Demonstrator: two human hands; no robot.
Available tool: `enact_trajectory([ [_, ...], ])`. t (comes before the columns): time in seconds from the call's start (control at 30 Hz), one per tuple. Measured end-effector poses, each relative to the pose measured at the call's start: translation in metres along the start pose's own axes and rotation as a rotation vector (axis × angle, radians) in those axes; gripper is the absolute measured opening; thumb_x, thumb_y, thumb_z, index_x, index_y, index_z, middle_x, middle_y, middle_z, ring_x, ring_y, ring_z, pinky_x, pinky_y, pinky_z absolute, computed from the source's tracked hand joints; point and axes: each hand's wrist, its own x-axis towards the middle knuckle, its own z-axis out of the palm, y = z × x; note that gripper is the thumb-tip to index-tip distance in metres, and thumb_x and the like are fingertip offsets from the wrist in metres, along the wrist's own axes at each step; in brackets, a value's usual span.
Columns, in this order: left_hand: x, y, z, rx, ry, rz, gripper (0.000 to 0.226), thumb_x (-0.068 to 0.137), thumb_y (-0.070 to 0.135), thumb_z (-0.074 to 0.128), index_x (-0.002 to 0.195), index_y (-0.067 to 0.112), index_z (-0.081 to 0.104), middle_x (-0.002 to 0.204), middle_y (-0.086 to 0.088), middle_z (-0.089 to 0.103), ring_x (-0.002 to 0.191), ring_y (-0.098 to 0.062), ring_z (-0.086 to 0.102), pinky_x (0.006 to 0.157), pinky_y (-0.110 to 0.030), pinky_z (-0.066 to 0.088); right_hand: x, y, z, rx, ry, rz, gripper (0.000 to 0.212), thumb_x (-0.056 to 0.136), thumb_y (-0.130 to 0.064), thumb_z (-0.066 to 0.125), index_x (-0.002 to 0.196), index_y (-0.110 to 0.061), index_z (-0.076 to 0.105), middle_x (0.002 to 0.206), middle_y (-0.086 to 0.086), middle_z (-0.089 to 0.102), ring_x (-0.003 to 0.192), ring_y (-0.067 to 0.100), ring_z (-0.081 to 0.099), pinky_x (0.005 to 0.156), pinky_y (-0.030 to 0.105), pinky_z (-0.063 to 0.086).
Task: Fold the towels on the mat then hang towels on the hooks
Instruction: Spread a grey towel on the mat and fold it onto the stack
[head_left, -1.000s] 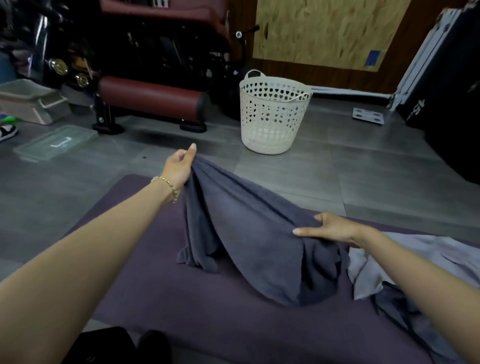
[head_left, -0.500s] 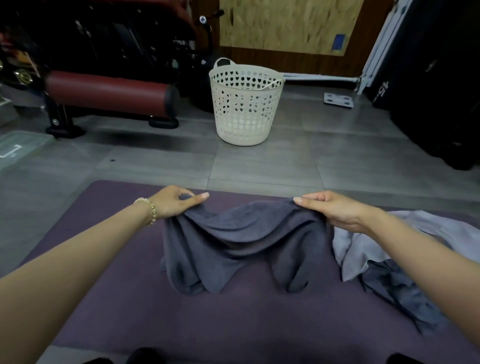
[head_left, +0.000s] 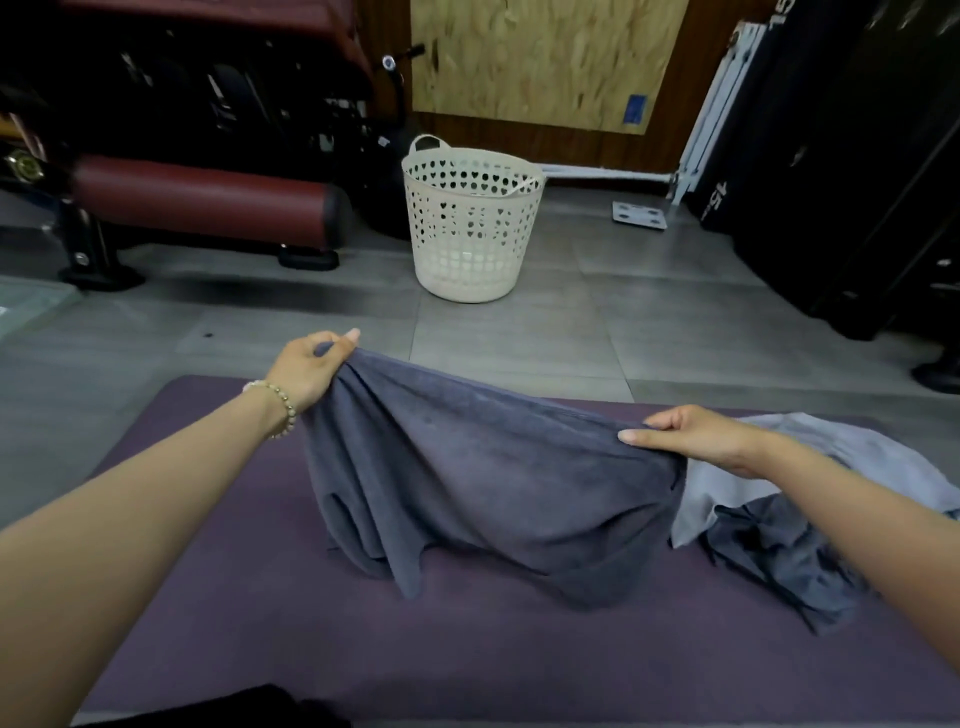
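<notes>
A dark grey terry towel (head_left: 483, 478) hangs stretched over the purple mat (head_left: 218, 597), its lower edge bunched on it. The left hand (head_left: 306, 366) pinches one raised corner, the right hand (head_left: 696, 436) grips the other, lower. Crumpled paler towels (head_left: 841, 457) lie just right.

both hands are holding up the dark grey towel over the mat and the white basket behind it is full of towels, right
Not quite. The head view shows the basket looks empty: light passes through its holes and nothing shows above the rim. The rest holds: the left hand and right hand hold the dark grey towel up over the mat.
</notes>
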Motion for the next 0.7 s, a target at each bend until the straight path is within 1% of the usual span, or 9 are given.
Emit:
enact_trajectory([
  [0.07, 0.011, -0.008, -0.002, 0.018, 0.025, -0.027, 0.050, 0.096, 0.041, 0.049, 0.090, -0.007, 0.059, 0.085, -0.011, 0.058, 0.083, -0.019, 0.052, 0.080, -0.030, 0.039, 0.011, 0.000, -0.001, 0.088, 0.011, 0.012, 0.073, 0.056, -0.059, 0.078, 0.100, -0.002, 0.072, 0.105, 0.008, 0.073, 0.098, 0.016, 0.067, 0.096, 0.027, 0.047],
  [0.13, 0.027, -0.006, 0.001, 0.020, 0.066, -0.044, 0.047, 0.097, 0.040, 0.047, 0.084, -0.005, 0.057, 0.082, -0.011, 0.053, 0.080, -0.019, 0.048, 0.073, -0.029, 0.036, 0.030, -0.005, 0.000, 0.193, 0.051, -0.011, 0.064, 0.059, -0.054, 0.082, 0.100, -0.006, 0.074, 0.106, 0.009, 0.072, 0.099, 0.016, 0.067, 0.095, 0.026, 0.049],
  [0.23, 0.064, 0.014, 0.005, -0.021, 0.146, -0.026, 0.041, 0.098, 0.039, 0.044, 0.081, 0.003, 0.052, 0.079, -0.010, 0.044, 0.077, -0.017, 0.041, 0.062, -0.025, 0.032, 0.062, -0.034, -0.013, 0.363, 0.228, -0.088, 0.046, 0.060, -0.046, 0.079, 0.091, -0.012, 0.074, 0.091, 0.003, 0.075, 0.088, 0.017, 0.066, 0.074, 0.016, 0.053],
  [0.3, 0.093, 0.039, 0.002, -0.083, 0.196, 0.042, 0.038, 0.098, 0.039, 0.043, 0.073, 0.011, 0.046, 0.072, -0.007, 0.040, 0.075, -0.016, 0.037, 0.060, -0.027, 0.030, 0.080, -0.060, -0.034, 0.409, 0.355, -0.180, 0.063, 0.038, -0.061, 0.085, 0.081, -0.016, 0.075, 0.081, -0.002, 0.074, 0.076, 0.011, 0.066, 0.065, 0.015, 0.052],
  [0.37, 0.113, 0.068, -0.005, -0.117, 0.243, 0.106, 0.041, 0.099, 0.039, 0.043, 0.064, 0.019, 0.036, 0.064, 0.000, 0.034, 0.071, -0.015, 0.034, 0.057, -0.027, 0.028, 0.088, -0.086, -0.054, 0.430, 0.431, -0.278, 0.073, 0.026, -0.069, 0.084, 0.078, -0.019, 0.075, 0.084, -0.003, 0.075, 0.074, 0.006, 0.067, 0.070, 0.016, 0.053],
  [0.43, 0.123, 0.092, -0.010, -0.200, 0.261, 0.143, 0.043, 0.098, 0.040, 0.045, 0.061, 0.022, 0.032, 0.063, 0.002, 0.031, 0.065, -0.012, 0.032, 0.054, -0.026, 0.027, 0.089, -0.106, -0.068, 0.433, 0.483, -0.334, 0.067, 0.038, -0.069, 0.081, 0.081, -0.018, 0.074, 0.088, -0.002, 0.075, 0.080, 0.008, 0.068, 0.077, 0.018, 0.053],
  [0.5, 0.123, 0.097, -0.008, -0.266, 0.217, 0.173, 0.042, 0.097, 0.040, 0.046, 0.061, 0.023, 0.032, 0.065, 0.003, 0.032, 0.062, -0.009, 0.031, 0.055, -0.026, 0.026, 0.087, -0.109, -0.073, 0.427, 0.477, -0.348, 0.050, 0.058, -0.060, 0.072, 0.081, -0.016, 0.073, 0.083, -0.002, 0.075, 0.078, 0.009, 0.068, 0.072, 0.019, 0.053],
  [0.6, 0.113, 0.069, 0.011, -0.133, 0.066, 0.159, 0.039, 0.097, 0.042, 0.046, 0.070, 0.013, 0.043, 0.071, -0.007, 0.037, 0.067, -0.014, 0.037, 0.063, -0.030, 0.028, 0.088, -0.085, -0.057, 0.306, 0.444, -0.306, 0.036, 0.075, -0.052, 0.063, 0.071, -0.016, 0.070, 0.064, -0.007, 0.071, 0.057, 0.002, 0.063, 0.052, 0.015, 0.046],
  [0.7, 0.089, 0.018, 0.049, 0.025, -0.094, 0.060, 0.040, 0.097, 0.040, 0.047, 0.070, 0.010, 0.045, 0.069, -0.008, 0.042, 0.069, -0.016, 0.041, 0.063, -0.027, 0.033, 0.101, -0.031, -0.022, 0.126, 0.393, -0.246, 0.039, 0.088, -0.038, 0.061, 0.060, -0.011, 0.063, 0.049, -0.012, 0.056, 0.048, -0.002, 0.047, 0.049, 0.018, 0.038],
])
